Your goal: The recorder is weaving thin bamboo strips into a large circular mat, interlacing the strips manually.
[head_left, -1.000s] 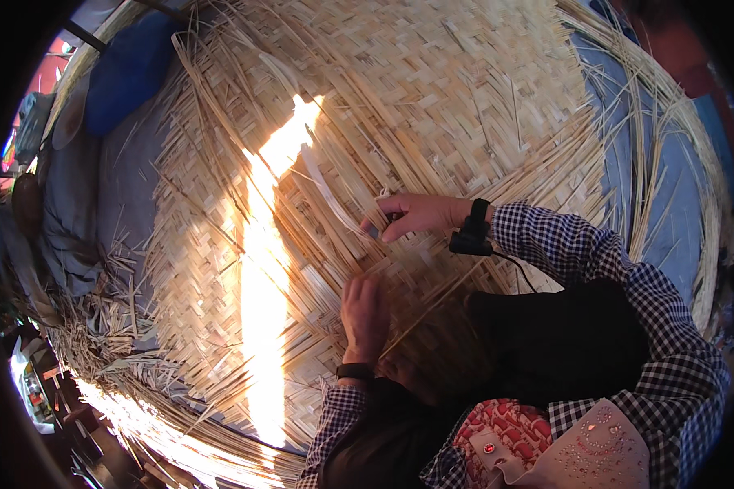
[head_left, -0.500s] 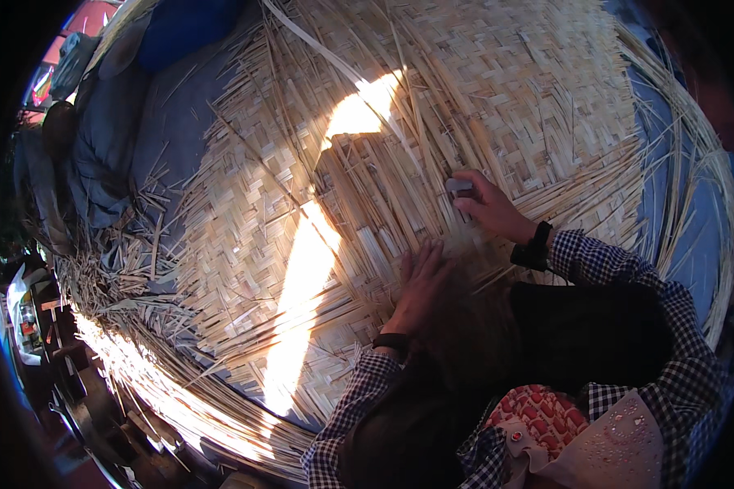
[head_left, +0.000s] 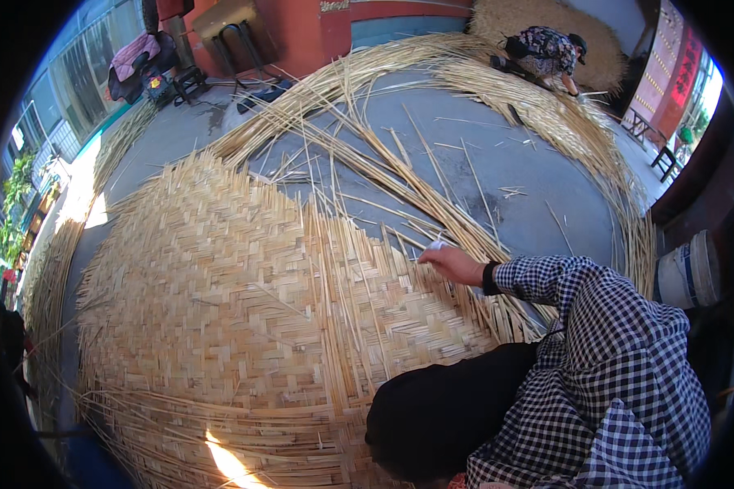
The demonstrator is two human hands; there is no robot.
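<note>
A large mat woven from flat pale straw strips spreads in front of me in a zigzag pattern. My right hand is over its right edge, fingers closed on a small whitish object whose kind I cannot make out. Below and beyond that hand, long loose straw strips stick out past the weave. More unwoven strips lie lengthwise over the mat's middle. My left hand is out of sight. A dark-clad knee rests on the mat.
A thick band of straw curves around the grey floor. Another person bends over straw at the far right. A white bucket stands at right. Stools and a leaning table are at the far left.
The view has swung up and around, bringing the floor and another person into sight. My left hand, earlier flat on the strips, has left view. My right hand is now at the mat's edge.
</note>
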